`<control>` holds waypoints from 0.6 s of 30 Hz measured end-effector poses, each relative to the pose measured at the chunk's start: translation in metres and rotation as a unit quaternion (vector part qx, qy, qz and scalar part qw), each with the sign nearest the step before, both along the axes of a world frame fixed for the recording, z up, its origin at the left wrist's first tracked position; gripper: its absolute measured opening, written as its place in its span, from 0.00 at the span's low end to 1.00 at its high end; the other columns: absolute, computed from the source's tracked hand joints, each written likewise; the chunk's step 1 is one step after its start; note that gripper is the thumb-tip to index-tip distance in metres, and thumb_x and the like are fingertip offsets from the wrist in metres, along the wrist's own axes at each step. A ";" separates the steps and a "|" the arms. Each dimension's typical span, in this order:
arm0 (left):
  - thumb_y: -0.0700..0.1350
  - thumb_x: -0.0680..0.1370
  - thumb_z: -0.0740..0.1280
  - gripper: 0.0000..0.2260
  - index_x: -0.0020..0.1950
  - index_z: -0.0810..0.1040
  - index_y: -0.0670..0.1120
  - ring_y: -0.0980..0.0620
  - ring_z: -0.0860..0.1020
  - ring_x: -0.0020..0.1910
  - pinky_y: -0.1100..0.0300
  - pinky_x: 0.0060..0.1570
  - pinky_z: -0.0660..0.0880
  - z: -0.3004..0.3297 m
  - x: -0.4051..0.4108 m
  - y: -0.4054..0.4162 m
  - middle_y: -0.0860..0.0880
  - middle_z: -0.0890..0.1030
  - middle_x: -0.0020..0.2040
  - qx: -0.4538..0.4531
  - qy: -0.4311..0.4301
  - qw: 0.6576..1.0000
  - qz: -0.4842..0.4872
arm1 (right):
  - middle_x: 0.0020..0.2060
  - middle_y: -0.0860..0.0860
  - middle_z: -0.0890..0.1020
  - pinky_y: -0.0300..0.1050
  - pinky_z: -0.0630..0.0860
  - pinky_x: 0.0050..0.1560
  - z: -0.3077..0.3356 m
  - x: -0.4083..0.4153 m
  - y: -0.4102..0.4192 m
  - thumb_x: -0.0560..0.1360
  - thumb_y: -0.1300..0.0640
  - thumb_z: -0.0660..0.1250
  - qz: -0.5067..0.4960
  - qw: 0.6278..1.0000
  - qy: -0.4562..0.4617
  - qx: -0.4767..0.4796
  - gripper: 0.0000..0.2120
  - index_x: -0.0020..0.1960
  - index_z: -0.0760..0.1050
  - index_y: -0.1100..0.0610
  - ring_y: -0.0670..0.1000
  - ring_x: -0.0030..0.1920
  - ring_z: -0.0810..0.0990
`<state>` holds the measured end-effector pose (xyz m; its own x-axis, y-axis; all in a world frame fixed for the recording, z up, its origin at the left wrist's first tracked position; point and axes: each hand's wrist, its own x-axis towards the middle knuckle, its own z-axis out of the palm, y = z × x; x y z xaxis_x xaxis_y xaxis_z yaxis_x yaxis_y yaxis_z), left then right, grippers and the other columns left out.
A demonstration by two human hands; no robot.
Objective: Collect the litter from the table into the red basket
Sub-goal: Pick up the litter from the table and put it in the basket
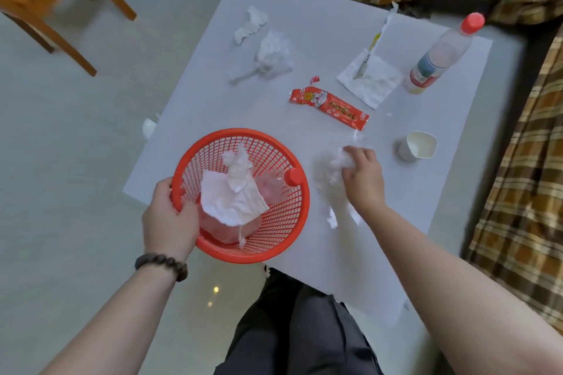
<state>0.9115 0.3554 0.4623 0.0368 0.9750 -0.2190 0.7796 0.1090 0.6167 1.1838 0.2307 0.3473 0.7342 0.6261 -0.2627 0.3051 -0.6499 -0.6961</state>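
At the white table [335,24], a person's left hand [170,219] grips the red basket [274,237] by its rim while the right hand [362,179] closes on a crumpled tissue [341,161] beside it, seemingly basket-bound next.

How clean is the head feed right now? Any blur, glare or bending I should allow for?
Head view: the right hand and the tissue it grips are smeared by motion blur; the red basket and the left hand look sharper; wide-angle bending curves the table edges; light is soft with faint shadows; small bright reflections shine on the floor near the person's legs.
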 end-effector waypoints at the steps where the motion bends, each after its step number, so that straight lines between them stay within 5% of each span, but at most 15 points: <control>1: 0.36 0.73 0.61 0.14 0.55 0.74 0.51 0.58 0.76 0.38 0.66 0.35 0.68 0.003 0.002 0.000 0.56 0.78 0.41 0.001 -0.005 1.000 -0.006 | 0.61 0.54 0.72 0.39 0.65 0.55 0.022 -0.004 0.003 0.71 0.68 0.60 0.001 0.999 -0.015 0.045 0.22 0.62 0.73 0.54 0.55 0.60 0.71; 8: 0.35 0.72 0.61 0.17 0.57 0.74 0.49 0.53 0.75 0.41 0.67 0.39 0.68 0.022 0.030 -0.015 0.53 0.78 0.44 -0.016 -0.061 0.997 -0.046 | 0.62 0.54 0.72 0.31 0.63 0.59 0.126 -0.060 0.022 0.67 0.69 0.63 0.075 0.979 -0.059 0.182 0.27 0.64 0.72 0.52 0.48 0.61 0.69; 12: 0.36 0.72 0.59 0.16 0.56 0.74 0.50 0.53 0.77 0.40 0.66 0.34 0.69 0.031 0.043 -0.030 0.52 0.80 0.44 -0.023 -0.086 0.992 -0.093 | 0.70 0.55 0.66 0.53 0.69 0.63 0.128 -0.082 0.029 0.71 0.63 0.65 0.181 0.978 -0.076 0.063 0.30 0.71 0.65 0.49 0.59 0.67 0.66; 15: 0.36 0.72 0.59 0.16 0.55 0.74 0.51 0.52 0.78 0.40 0.63 0.35 0.72 0.039 0.044 -0.036 0.53 0.80 0.44 -0.027 -0.097 0.988 -0.118 | 0.75 0.55 0.57 0.56 0.64 0.67 0.126 -0.089 0.026 0.73 0.49 0.68 0.245 0.961 -0.117 -0.056 0.34 0.74 0.56 0.45 0.61 0.71 0.59; 18: 0.36 0.73 0.59 0.16 0.56 0.74 0.51 0.52 0.78 0.43 0.62 0.38 0.74 0.046 0.042 -0.037 0.52 0.80 0.46 -0.032 -0.105 0.985 -0.131 | 0.73 0.59 0.61 0.56 0.62 0.69 0.128 -0.104 0.016 0.72 0.47 0.68 0.252 0.948 -0.192 -0.029 0.31 0.71 0.61 0.48 0.63 0.71 0.60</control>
<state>0.9534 0.3187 0.5084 0.3370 0.9100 -0.2413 0.6426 -0.0350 0.7654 1.0796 0.2471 0.4750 0.3946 0.9152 -0.0816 0.8106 -0.3886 -0.4381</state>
